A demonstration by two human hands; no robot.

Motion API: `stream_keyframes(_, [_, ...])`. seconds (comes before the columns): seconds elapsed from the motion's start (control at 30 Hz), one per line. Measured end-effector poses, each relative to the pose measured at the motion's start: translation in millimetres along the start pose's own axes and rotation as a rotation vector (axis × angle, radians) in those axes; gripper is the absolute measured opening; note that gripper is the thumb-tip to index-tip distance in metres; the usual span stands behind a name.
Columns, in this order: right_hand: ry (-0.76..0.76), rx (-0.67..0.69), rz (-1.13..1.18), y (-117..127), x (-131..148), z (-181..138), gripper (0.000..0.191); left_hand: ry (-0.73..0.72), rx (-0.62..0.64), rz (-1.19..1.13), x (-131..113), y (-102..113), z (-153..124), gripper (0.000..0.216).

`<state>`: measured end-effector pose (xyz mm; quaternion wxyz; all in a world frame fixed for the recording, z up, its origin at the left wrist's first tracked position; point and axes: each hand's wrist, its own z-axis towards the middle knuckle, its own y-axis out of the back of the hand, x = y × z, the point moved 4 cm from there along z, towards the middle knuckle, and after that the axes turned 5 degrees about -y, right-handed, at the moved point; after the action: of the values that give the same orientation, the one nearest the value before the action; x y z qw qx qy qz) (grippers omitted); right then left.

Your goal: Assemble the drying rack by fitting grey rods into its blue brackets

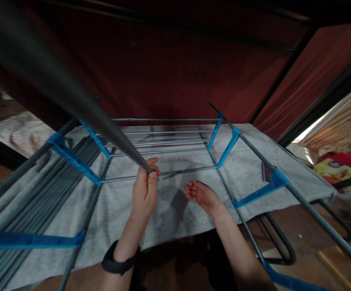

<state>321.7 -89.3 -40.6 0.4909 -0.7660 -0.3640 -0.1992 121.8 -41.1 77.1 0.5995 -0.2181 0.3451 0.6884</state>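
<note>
My left hand, with a dark band on its wrist, grips the end of a long grey metal tube. The tube slants up toward the upper left, close to the camera. My right hand is held to the right of it, palm turned up, its fingers loosely curled with nothing seen in them. Around both hands stands a partly assembled rack of grey tubes joined by blue plastic brackets. Thin crossbars span its far end, and the nearest crossbar runs just beyond my hands.
Several loose grey tubes lie side by side at the left on a grey cloth. A phone rests on the cloth at the right. Dark red fabric hangs behind. A red and yellow package is at the far right.
</note>
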Motion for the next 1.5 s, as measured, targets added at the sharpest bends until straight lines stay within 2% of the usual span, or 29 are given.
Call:
stream_keyframes(0.1, [0.109, -0.184, 0.111, 15, 11, 1, 0.003, -0.046, 0.000, 0.199, 5, 20, 5, 0.029])
stream_keyframes(0.17, [0.148, -0.241, 0.153, 22, 16, 2, 0.004, -0.066, 0.021, 0.285, 10, 28, 5, 0.027])
stream_keyframes(0.37, [0.160, -0.273, 0.177, 30, 16, 5, 0.009, -0.158, 0.064, 0.401, 31, 40, 0, 0.022])
stream_keyframes(0.53, [0.135, -0.294, 0.175, 29, 15, 8, 0.009, -0.149, 0.164, 0.550, 56, 46, -5, 0.026])
stream_keyframes(0.67, [0.138, -0.314, 0.186, 30, 17, 9, 0.010, -0.122, 0.291, 0.707, 70, 43, -10, 0.029])
stream_keyframes(0.87, [0.180, -0.328, 0.188, 38, 18, 9, 0.015, -0.099, 0.470, 0.873, 77, 30, -19, 0.030])
stream_keyframes(1.1, [0.257, -0.383, 0.254, 47, 30, 4, 0.016, -0.039, 0.628, 0.849, 82, 20, -30, 0.032])
stream_keyframes(1.23, [0.232, -0.379, 0.297, 52, 36, 1, 0.014, -0.014, 0.712, 0.851, 84, 12, -38, 0.034])
stream_keyframes(1.5, [0.184, -0.498, 0.289, 77, 33, 3, 0.019, 0.069, 0.821, 0.809, 89, 3, -47, 0.024])
